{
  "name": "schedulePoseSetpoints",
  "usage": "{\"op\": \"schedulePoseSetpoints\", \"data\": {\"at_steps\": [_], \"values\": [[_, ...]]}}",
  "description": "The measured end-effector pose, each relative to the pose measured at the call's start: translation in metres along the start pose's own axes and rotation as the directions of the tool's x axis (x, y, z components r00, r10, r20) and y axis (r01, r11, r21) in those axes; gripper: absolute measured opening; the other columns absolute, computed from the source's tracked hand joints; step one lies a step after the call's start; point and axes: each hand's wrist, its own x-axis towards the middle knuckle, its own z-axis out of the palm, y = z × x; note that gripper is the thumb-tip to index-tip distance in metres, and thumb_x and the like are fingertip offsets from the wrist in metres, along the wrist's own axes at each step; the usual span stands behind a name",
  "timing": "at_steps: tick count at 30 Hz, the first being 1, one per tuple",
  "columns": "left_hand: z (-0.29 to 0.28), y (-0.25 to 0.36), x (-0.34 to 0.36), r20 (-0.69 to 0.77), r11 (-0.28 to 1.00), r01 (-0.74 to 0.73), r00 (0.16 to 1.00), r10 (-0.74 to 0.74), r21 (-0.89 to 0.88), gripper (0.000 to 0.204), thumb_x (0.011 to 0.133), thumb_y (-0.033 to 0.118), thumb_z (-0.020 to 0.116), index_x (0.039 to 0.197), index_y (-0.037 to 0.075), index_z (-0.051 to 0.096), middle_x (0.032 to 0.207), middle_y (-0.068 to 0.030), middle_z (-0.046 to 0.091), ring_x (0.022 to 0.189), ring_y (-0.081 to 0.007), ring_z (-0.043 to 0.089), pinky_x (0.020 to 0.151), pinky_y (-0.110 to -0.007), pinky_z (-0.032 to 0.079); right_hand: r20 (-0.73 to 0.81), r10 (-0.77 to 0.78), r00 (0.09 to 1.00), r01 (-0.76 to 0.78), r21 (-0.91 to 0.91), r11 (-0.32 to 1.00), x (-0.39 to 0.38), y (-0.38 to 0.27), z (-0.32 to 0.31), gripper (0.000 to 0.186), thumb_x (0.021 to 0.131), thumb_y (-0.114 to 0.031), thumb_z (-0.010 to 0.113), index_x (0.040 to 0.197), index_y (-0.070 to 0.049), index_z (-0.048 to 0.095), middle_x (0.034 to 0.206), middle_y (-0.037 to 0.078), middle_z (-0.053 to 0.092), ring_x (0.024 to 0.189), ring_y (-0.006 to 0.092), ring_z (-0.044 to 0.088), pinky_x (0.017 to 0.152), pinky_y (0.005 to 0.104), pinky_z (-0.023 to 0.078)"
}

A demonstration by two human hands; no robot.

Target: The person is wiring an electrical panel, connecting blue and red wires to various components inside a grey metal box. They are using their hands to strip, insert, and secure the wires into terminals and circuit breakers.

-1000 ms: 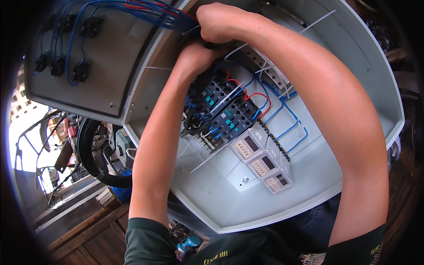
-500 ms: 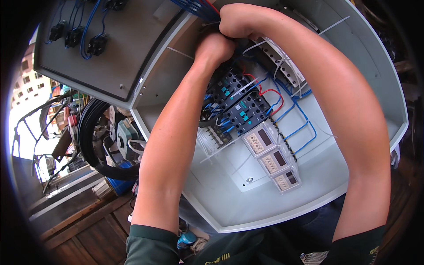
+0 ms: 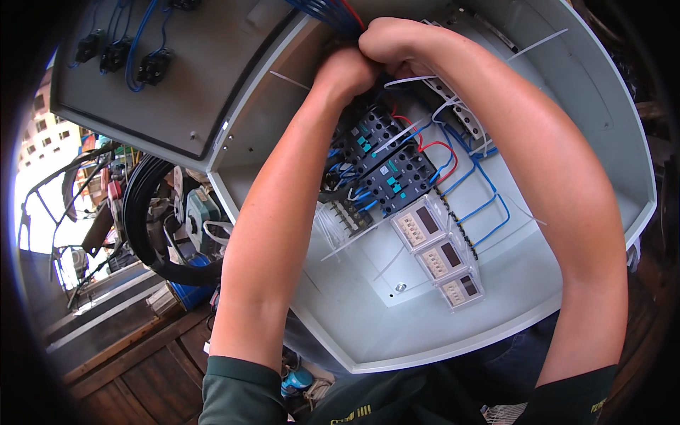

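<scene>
Head view, and it's left hand [image 3: 347, 74] and right hand [image 3: 386, 42] close together at the box's [image 3: 496, 297] upper hinge-side corner, with the blue-and-red wire bundle [image 3: 327, 15] running down to them! Both grips are hidden, so whether either closes on it, I cannot tell. Below, black contactors [image 3: 400, 177] and three clear-cased timers [image 3: 440, 261] form a slanting line inside the box

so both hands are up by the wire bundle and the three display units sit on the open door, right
Not quite: the three display units sit inside the box, not on the open door, as the head view shows. The left hand and right hand are indeed up by the wire bundle.
</scene>
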Motion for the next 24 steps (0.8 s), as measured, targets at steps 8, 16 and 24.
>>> {"op": "schedulePoseSetpoints", "data": {"at_steps": [8, 16, 24], "values": [[0.004, -0.013, 0.004, -0.011, 0.999, -0.028, 1.000, 0.028, -0.022, 0.026, 0.078, 0.019, 0.068, 0.095, 0.000, 0.074, 0.095, -0.0230, 0.072, 0.086, -0.0324, 0.073, 0.072, -0.041, 0.056, 0.026, 0.005, 1.000, 0.000, -0.193, 0.981, -0.004, -0.010, 0.002, 0.019, 0.082, -0.002, 0.040, 0.068, -0.011, 0.049, 0.054, -0.002, 0.036, 0.042, 0.0068, 0.030, 0.041, 0.0263, 0.021], [0.005, -0.014, 0.007, -0.036, 0.991, -0.119, 0.992, 0.117, -0.065, 0.027, 0.077, 0.018, 0.068, 0.093, -0.002, 0.073, 0.092, -0.0233, 0.072, 0.082, -0.0330, 0.073, 0.071, -0.041, 0.056, 0.086, 0.008, 0.996, 0.006, -0.154, 0.988, 0.001, 0.002, -0.006, 0.022, 0.084, -0.003, 0.040, 0.068, -0.009, 0.055, 0.054, 0.001, 0.045, 0.039, 0.0113, 0.041, 0.039, 0.0290, 0.030], [0.006, -0.013, 0.007, -0.026, 1.000, 0.011, 1.000, -0.011, -0.004, 0.024, 0.083, 0.020, 0.073, 0.093, -0.001, 0.072, 0.082, -0.0118, 0.072, 0.073, -0.0217, 0.067, 0.068, -0.036, 0.052, -0.107, -0.301, 0.948, 0.050, -0.881, 0.471, -0.052, -0.029, -0.063, 0.039, 0.092, -0.033, 0.064, 0.093, 0.005, 0.073, 0.092, 0.025, 0.071, 0.091, 0.0393, 0.070, 0.082, 0.0446, 0.055]]}}
